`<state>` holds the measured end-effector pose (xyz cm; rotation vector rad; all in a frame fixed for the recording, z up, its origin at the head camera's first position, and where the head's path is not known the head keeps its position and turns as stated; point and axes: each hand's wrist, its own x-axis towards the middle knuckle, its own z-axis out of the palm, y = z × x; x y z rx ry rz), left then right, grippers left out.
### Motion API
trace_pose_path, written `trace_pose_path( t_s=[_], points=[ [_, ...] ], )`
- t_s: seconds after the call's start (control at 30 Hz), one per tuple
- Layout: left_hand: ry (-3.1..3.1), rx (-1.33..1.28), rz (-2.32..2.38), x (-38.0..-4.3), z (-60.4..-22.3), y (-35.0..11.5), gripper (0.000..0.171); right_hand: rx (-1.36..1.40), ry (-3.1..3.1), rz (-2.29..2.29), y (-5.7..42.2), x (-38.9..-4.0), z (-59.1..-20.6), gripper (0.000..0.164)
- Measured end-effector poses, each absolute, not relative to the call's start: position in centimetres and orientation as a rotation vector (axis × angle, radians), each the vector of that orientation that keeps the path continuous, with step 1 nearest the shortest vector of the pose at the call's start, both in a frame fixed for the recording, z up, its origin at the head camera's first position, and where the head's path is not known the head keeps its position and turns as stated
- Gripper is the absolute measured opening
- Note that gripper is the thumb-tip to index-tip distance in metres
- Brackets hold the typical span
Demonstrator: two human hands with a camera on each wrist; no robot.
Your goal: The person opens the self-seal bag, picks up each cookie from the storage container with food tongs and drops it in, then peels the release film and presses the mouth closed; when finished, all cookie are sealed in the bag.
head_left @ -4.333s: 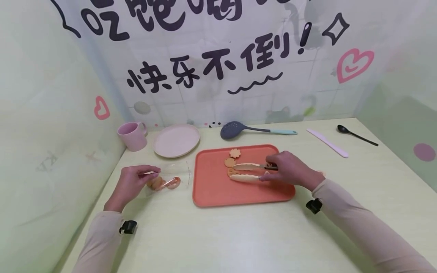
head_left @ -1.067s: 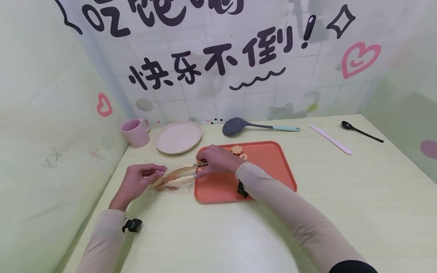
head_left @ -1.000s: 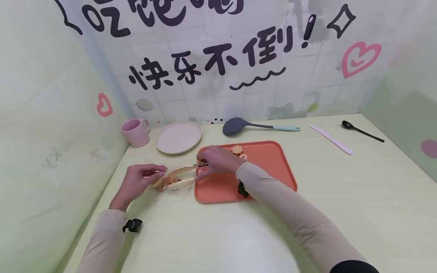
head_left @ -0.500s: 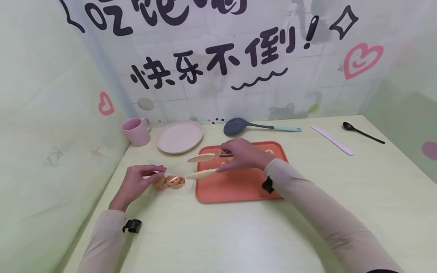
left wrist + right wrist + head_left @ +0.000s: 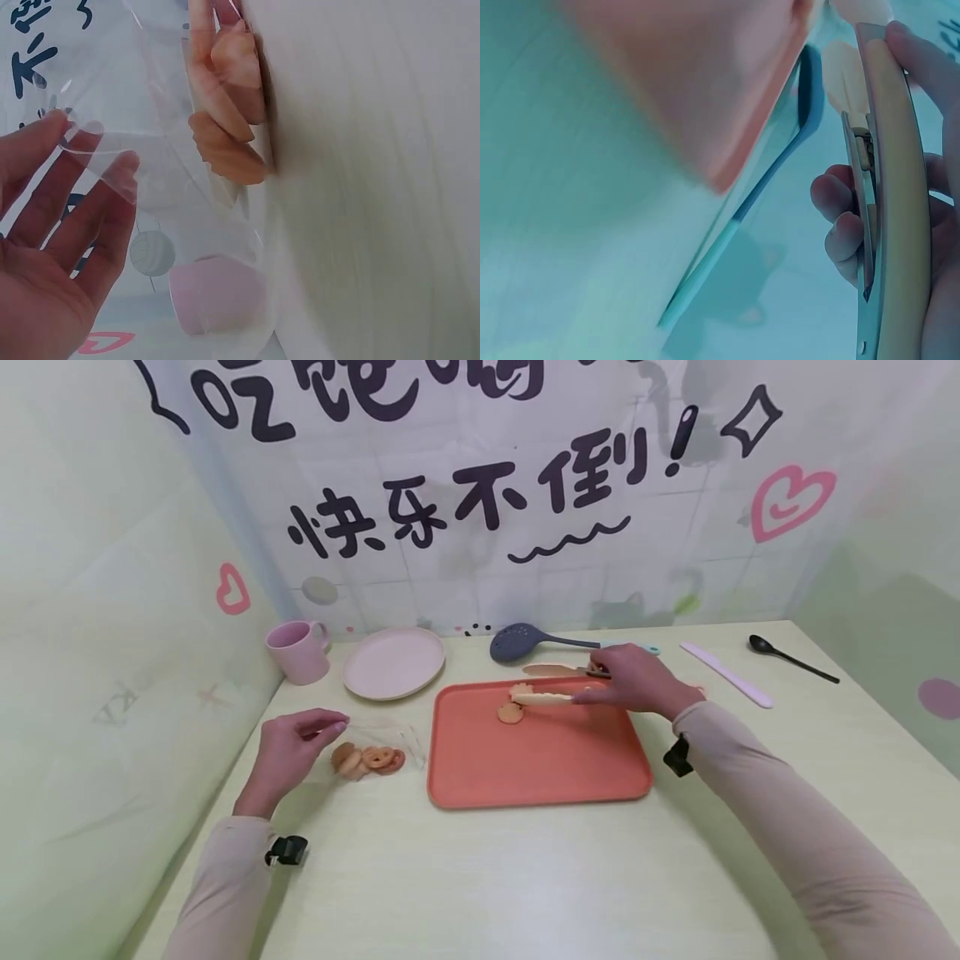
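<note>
My left hand (image 5: 288, 752) pinches the edge of a clear plastic bag (image 5: 154, 161) between thumb and fingertips at the left of the table. Several brown and tan cookies (image 5: 378, 758), some ring-shaped, lie inside it. My right hand (image 5: 637, 681) grips a pair of tongs (image 5: 900, 187); their pale tips stand apart over the back edge of the orange tray (image 5: 540, 768). Beneath the nearer tip is a flower-shaped cookie (image 5: 521, 690), partly covered. A round cookie (image 5: 511, 714) lies just in front of it. Whether anything is between the tips cannot be told.
Behind the bag stand a pink mug (image 5: 297, 653) and a pink plate (image 5: 393, 663). A slotted spoon (image 5: 514, 643) lies behind the tray, its handle partly behind my right hand. Farther right are a pink knife (image 5: 726, 674) and a black spoon (image 5: 793, 658).
About a second ago the tongs reached over the bag; my right hand has since carried them right and back over the tray's rear. My left hand keeps its pinch on the bag, shifted slightly left.
</note>
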<state>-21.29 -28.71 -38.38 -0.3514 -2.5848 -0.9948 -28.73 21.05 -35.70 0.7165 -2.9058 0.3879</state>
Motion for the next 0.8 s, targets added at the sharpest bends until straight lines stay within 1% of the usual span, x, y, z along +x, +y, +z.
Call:
trace_pose_path(
  t_s=[0.27, 0.53, 0.8],
  points=[
    [-2.597, -0.366, -1.024, -21.4, -38.4, -28.8, 0.015, 0.776, -2.866, 0.446, 22.3, -29.0, -36.6, 0.051],
    [-2.75, -0.468, -0.941, -21.9, -38.8, -28.1, 0.014, 0.811, -2.904, 0.399, 22.0, -29.0, -36.2, 0.053],
    [-2.814, -0.449, -0.95, -22.0, -39.2, -27.7, 0.014, 0.826, -2.884, 0.422, 21.5, -29.1, -36.4, 0.052]
  ],
)
